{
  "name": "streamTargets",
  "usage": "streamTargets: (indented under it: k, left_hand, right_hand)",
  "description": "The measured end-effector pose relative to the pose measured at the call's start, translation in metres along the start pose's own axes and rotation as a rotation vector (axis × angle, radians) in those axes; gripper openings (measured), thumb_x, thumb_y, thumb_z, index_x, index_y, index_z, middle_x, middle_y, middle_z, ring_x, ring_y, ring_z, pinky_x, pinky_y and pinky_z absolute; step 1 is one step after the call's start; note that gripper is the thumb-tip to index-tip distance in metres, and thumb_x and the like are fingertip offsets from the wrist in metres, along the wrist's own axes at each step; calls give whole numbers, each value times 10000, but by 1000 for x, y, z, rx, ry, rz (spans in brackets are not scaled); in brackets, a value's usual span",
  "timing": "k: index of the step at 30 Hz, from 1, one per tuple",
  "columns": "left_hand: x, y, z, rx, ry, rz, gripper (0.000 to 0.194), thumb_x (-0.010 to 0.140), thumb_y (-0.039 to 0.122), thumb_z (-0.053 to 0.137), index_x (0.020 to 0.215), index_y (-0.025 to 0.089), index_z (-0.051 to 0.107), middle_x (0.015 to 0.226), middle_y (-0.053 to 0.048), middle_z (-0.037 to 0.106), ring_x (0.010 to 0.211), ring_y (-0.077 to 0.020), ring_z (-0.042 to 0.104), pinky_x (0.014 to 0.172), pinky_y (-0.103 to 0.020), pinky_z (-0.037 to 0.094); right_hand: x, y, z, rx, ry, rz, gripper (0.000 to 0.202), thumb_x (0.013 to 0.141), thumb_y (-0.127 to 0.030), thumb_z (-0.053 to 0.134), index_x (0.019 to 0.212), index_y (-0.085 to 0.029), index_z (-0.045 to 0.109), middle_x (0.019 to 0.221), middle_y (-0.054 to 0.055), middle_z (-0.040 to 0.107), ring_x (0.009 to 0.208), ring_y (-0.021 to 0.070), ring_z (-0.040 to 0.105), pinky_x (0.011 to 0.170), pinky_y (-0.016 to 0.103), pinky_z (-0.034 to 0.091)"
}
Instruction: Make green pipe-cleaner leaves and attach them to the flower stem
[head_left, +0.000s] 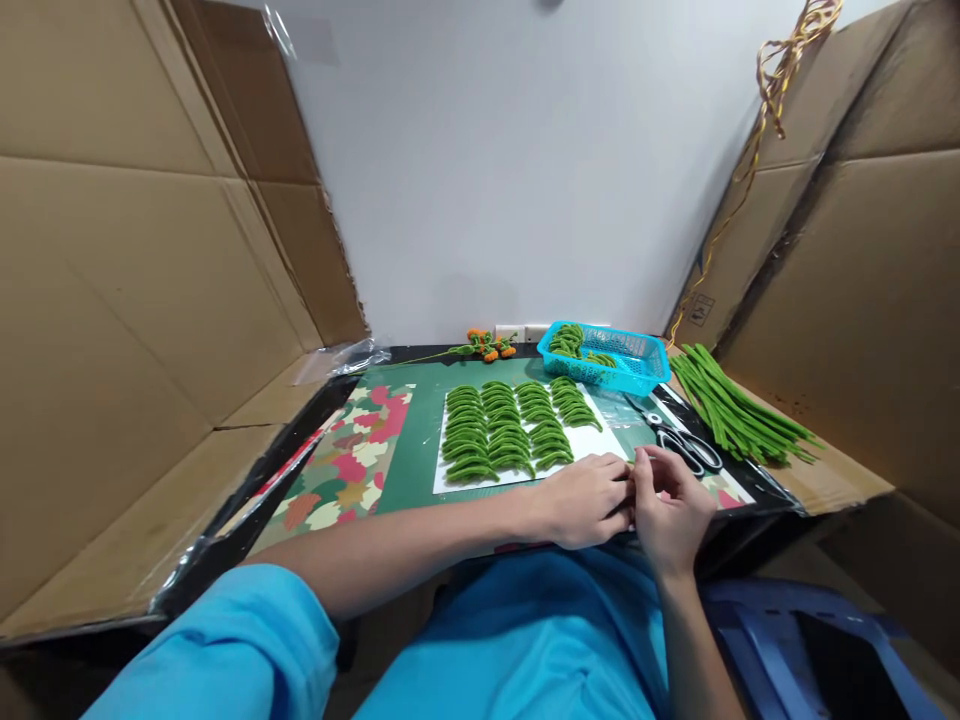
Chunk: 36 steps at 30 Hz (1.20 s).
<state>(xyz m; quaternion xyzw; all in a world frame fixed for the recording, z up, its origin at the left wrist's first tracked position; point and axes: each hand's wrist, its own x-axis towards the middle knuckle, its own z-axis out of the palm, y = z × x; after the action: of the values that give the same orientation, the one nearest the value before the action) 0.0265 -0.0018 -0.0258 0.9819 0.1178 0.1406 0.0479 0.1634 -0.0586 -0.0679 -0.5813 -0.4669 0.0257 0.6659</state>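
My left hand and my right hand meet at the table's front edge, fingers pinched together. Whatever they hold is small and almost wholly hidden by the fingers; only a hint of green shows between them. Just beyond the left hand lies a white sheet bearing columns of curved, fuzzy green pieces. Scissors with black handles rest close behind my right hand. Farther right is a bundle of long green fuzzy stems, which look like pipe cleaners.
A blue plastic basket with more curved green pieces stands at the back. Orange flowers on a green stem lie by the wall. Cardboard panels enclose both sides. A blue plastic object sits below on the right.
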Motion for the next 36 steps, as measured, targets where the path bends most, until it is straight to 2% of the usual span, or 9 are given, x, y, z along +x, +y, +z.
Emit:
streamTargets:
  k: [3, 5, 9, 13, 15, 19, 23, 32, 36]
  left_hand:
    - [-1, 7, -3, 17, -33, -27, 335, 1061, 316, 530, 1169, 76, 738, 1132, -175, 720, 1082, -280, 641, 1014, -409, 516]
    - [-4, 18, -2, 26, -31, -82, 372, 1083, 312, 474, 1200, 56, 718, 1188, -189, 716, 1142, -283, 637, 1066, -410, 492]
    - [-14, 44, 4, 45, -29, -105, 543, 1092, 450, 441, 1407, 30, 580, 1402, -231, 640, 1348, -316, 554, 1187, -448, 407]
    - [-18, 51, 13, 128, -93, -49, 467, 1036, 362, 528, 1384, 53, 575, 1371, -222, 652, 1271, -323, 601, 1153, -464, 435]
    - [-17, 49, 18, 186, -115, -34, 429, 1009, 322, 544, 1343, 59, 609, 1310, -204, 681, 1192, -323, 638, 1100, -463, 468]
    - [-16, 44, 31, 334, -129, 42, 394, 978, 311, 571, 1251, 53, 690, 1214, -186, 729, 1050, -309, 679, 1012, -449, 504]
    - [-18, 43, 38, 402, -61, 74, 387, 977, 345, 599, 1194, 52, 729, 1184, -194, 747, 1058, -303, 675, 1034, -442, 482]
    - [-17, 44, 29, 391, -67, 74, 383, 969, 368, 625, 1155, 54, 741, 1141, -199, 747, 1023, -307, 655, 993, -436, 494]
    - [-16, 45, 31, 380, -101, 73, 370, 966, 362, 628, 1157, 69, 750, 1178, -196, 749, 1051, -309, 665, 1024, -439, 487]
  right_hand:
    - [1, -1, -3, 26, -14, 3, 311, 963, -466, 693, 958, -165, 771, 712, 40, 738, 589, 186, 668, 592, 292, 516]
    - [8, -4, -5, 55, -93, 17, 290, 955, -459, 705, 953, -177, 773, 722, 34, 736, 606, 187, 663, 600, 295, 521]
    - [36, -18, -4, 71, -436, -60, 190, 968, -384, 700, 966, -218, 792, 949, 63, 791, 809, 219, 711, 697, 317, 542]
    - [62, -29, 14, 47, -835, -270, 125, 919, -274, 774, 1041, -260, 793, 1109, 56, 774, 1032, 255, 710, 922, 389, 547]
    - [65, -30, 27, -5, -942, -358, 126, 909, -220, 786, 1019, -278, 803, 1165, 53, 755, 1105, 266, 692, 972, 414, 531]
    - [61, -24, 46, -148, -984, -443, 156, 889, -140, 798, 956, -279, 820, 1124, 59, 755, 1063, 273, 679, 959, 445, 525]
    - [60, -24, 54, -206, -985, -480, 179, 871, -111, 810, 975, -256, 823, 1086, 70, 757, 1040, 269, 657, 944, 443, 528]
    - [65, -18, 58, -135, -987, -537, 142, 904, -125, 777, 1002, -224, 808, 1102, 70, 748, 1024, 234, 667, 929, 405, 539]
    - [62, -15, 57, -156, -978, -554, 148, 915, -155, 775, 1034, -234, 813, 1141, 82, 748, 1067, 258, 665, 963, 446, 540]
